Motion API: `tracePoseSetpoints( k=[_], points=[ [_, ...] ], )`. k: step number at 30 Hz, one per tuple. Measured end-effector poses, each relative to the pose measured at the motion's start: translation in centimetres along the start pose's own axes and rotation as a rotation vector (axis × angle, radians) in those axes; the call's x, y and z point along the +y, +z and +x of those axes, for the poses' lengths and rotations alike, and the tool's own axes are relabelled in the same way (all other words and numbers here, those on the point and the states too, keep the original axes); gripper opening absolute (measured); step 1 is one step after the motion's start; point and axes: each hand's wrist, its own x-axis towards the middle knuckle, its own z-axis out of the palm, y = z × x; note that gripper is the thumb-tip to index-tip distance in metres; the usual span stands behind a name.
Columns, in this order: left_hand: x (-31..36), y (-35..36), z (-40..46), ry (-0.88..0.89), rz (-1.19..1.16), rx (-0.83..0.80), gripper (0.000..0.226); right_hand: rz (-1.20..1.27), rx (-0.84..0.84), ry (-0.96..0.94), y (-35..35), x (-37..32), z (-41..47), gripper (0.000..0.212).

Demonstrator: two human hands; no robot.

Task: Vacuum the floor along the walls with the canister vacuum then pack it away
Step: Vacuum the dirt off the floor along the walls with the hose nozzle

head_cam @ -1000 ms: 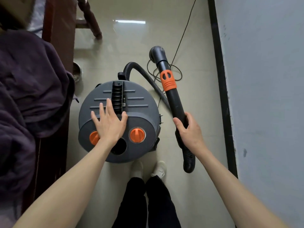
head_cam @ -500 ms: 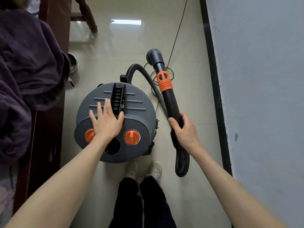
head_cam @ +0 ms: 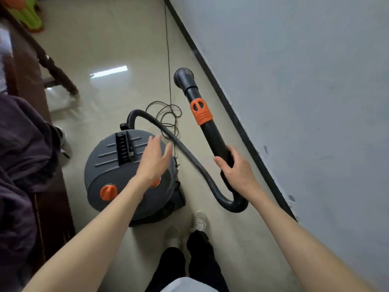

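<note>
The vacuum (head_cam: 128,175) stands out on the floor near the wall (head_cam: 305,102), hose and cord loose — nothing looks packed away. The right hand (head_cam: 237,171) grips the wand (head_cam: 212,135), nozzle by the wall; the left hand (head_cam: 153,161) hovers flat over the vacuum, fingers straight and close together — how much floor is cleaned I cannot tell.

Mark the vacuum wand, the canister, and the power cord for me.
vacuum wand (head_cam: 201,111), head view, on its orange collar.
canister (head_cam: 109,161), head view, on its grey lid.
power cord (head_cam: 168,60), head view, on the straight run.

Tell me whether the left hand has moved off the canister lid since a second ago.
Yes. The left hand has shifted from beside the handle toward the canister lid's right edge, fingers straight.
</note>
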Motion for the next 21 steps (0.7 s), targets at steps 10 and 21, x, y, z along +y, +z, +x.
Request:
tracePoseSetpoints(
  k=[10, 21],
  points=[
    [21.4, 7.7, -10.2, 0.167, -0.639, -0.531, 0.042, 0.053, 0.382, 0.127, -9.1, 3.8, -12.6, 0.027],
    [27.4, 24.2, -27.1, 0.056, -0.622, -0.882, 0.014, 0.104, 0.673, 0.387, -14.5, 16.1, -31.3, 0.022]
  ],
)
